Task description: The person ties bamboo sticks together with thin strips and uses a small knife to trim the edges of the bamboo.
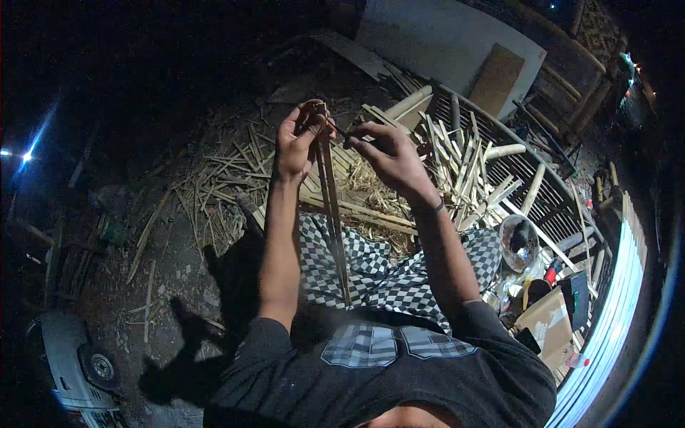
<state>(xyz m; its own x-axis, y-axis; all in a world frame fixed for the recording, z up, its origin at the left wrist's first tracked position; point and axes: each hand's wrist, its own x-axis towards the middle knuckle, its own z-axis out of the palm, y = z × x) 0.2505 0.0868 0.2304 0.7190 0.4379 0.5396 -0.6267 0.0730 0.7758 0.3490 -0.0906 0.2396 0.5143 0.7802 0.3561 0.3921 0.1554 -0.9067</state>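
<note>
Raised in front of me, my left hand (298,143) is closed around the upper end of a long, narrow brown strip (333,221), which looks like bamboo or wood. Two thin lengths seem to run side by side down toward my lap. Close by on the right, my right hand (391,158) pinches a thin dark piece (340,130) that reaches across to the strip's top. Whether that piece is a wire, a cord or a slim tool, I cannot tell. Checkered trousers (399,274) cover my legs beneath the strip.
Loose split strips (225,178) litter the ground on the left, and more strips (467,160) lie on a slatted bamboo bench (553,196). A clear container (519,242) and a cardboard box (549,324) sit at my right. A pale board (435,43) stands beyond; a vehicle (68,357) is lower left.
</note>
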